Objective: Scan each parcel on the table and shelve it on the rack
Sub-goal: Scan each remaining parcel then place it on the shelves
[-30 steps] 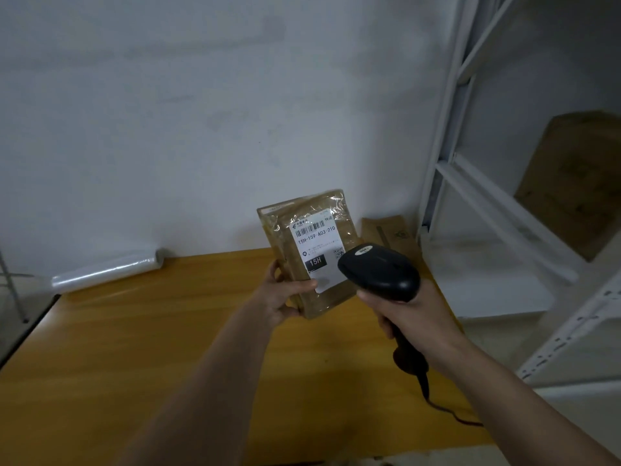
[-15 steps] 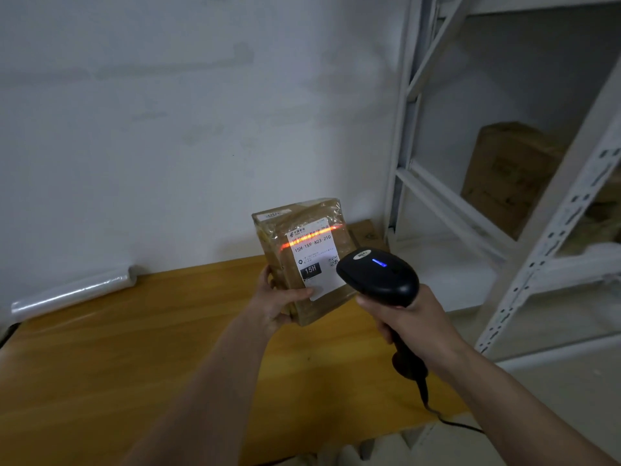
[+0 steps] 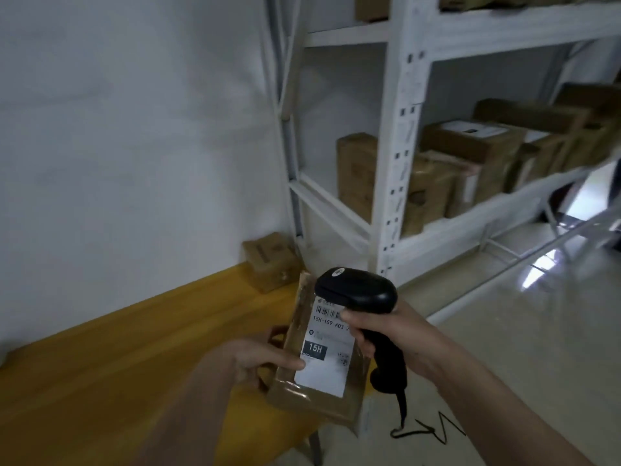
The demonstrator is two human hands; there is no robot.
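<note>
My left hand (image 3: 265,359) grips a brown taped parcel (image 3: 319,391) by its left edge, thumb on the white label marked 15H. The parcel hangs above the right end of the yellow wooden table (image 3: 117,358). My right hand (image 3: 389,334) holds the black barcode scanner (image 3: 356,292) by its handle, its head just over the parcel's top right corner. A second small brown parcel (image 3: 270,260) sits on the table's far right corner against the wall. The white metal rack (image 3: 400,136) stands to the right.
Several brown cartons (image 3: 477,163) fill the rack's middle shelf, and more sit on the shelf above. The scanner's black cable (image 3: 426,432) trails onto the pale tiled floor (image 3: 504,331). A white wall (image 3: 134,129) runs behind the table.
The view has swung right toward the rack. The parcel has come lower and nearer, tilted flatter. The scanner's red line and blue light are gone.
</note>
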